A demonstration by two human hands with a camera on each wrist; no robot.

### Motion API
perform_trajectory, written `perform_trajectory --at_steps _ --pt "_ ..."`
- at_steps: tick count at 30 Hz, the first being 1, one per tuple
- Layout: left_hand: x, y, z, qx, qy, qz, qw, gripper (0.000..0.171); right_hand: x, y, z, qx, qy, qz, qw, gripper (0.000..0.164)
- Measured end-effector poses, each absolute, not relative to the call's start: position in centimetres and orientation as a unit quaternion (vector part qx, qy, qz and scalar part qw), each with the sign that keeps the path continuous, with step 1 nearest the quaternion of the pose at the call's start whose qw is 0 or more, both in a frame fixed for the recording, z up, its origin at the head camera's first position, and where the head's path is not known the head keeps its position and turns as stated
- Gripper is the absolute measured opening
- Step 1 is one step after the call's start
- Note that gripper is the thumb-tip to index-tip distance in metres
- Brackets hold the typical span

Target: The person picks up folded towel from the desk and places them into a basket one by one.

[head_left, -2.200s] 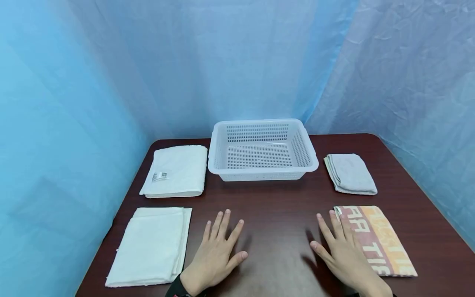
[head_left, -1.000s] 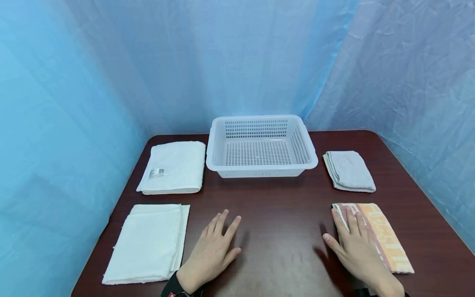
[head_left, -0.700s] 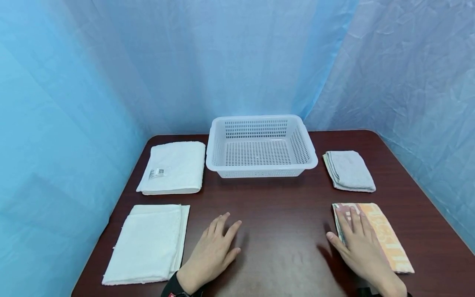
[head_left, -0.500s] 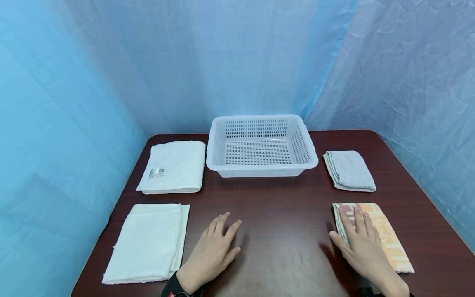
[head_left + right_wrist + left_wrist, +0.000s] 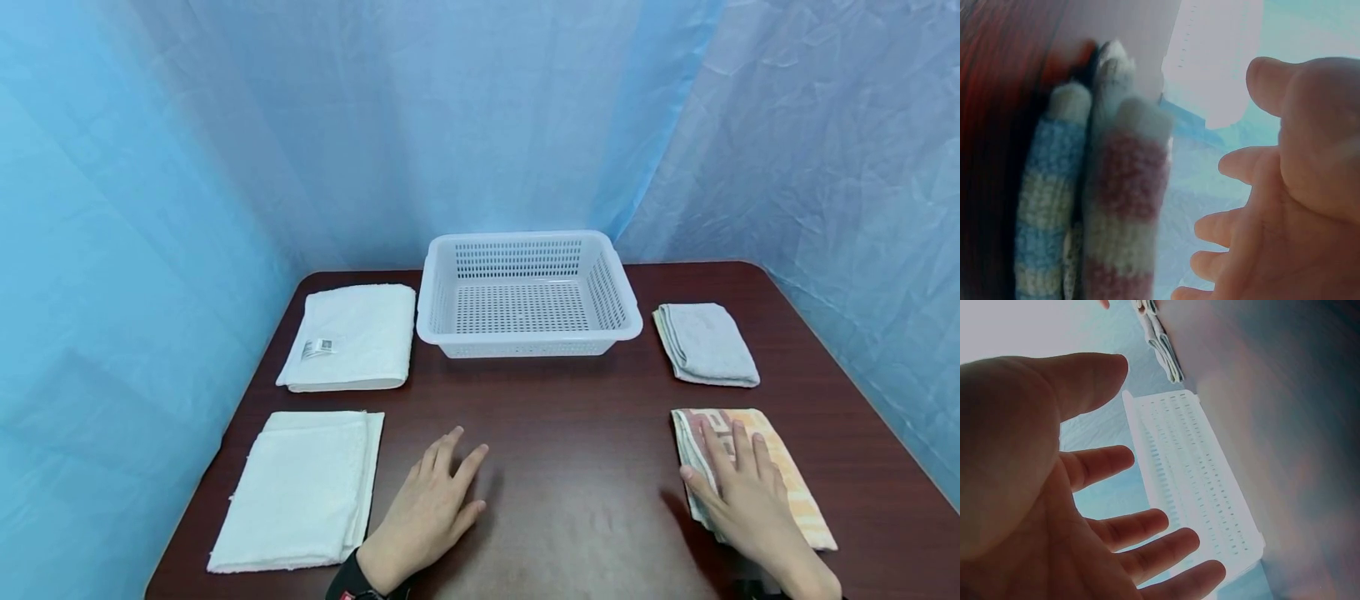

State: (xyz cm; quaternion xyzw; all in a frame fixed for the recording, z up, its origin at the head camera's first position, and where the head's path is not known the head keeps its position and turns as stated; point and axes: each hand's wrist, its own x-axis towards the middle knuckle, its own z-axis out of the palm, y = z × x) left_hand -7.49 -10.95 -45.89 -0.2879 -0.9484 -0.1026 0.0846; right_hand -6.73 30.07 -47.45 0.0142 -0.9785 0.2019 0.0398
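My right hand (image 5: pixel 750 500) is over a folded patterned towel (image 5: pixel 795 492) at the front right, its fingers spread and relaxed. In the right wrist view the striped folded edge of that towel (image 5: pixel 1125 206) stands apart from the palm, with a gap between them. My left hand (image 5: pixel 423 512) holds nothing and hovers above the table, just right of a folded white towel (image 5: pixel 292 492). The left wrist view shows its fingers loosely extended, with the white basket (image 5: pixel 1194 481) beyond them.
An empty white plastic basket (image 5: pixel 528 340) stands at the back middle of the dark table (image 5: pixel 555 467). Another folded white towel (image 5: pixel 360 333) with a tag lies left of it, and a small folded grey towel (image 5: pixel 708 346) lies right. Blue curtains (image 5: pixel 480 117) surround the table.
My right hand has shifted to the right, from the patterned towel's left edge to over its middle. My left hand has barely moved, its fingers a little less spread. The towels have stayed put.
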Motion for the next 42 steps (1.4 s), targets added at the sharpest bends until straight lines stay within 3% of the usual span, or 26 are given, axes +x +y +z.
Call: perform_trajectory --at_steps 26,42 --pt "-7.6 -11.3 -46.2 -0.290 -0.948 -0.098 0.084 0.065 -6.1 32.8 -48.5 -0.020 -0.974 0.223 0.038 0.074" --pt "-7.4 -11.6 -46.6 -0.288 -0.948 -0.092 0.096 0.065 -6.4 34.2 -47.9 -0.044 -0.974 0.222 -0.009 0.077"
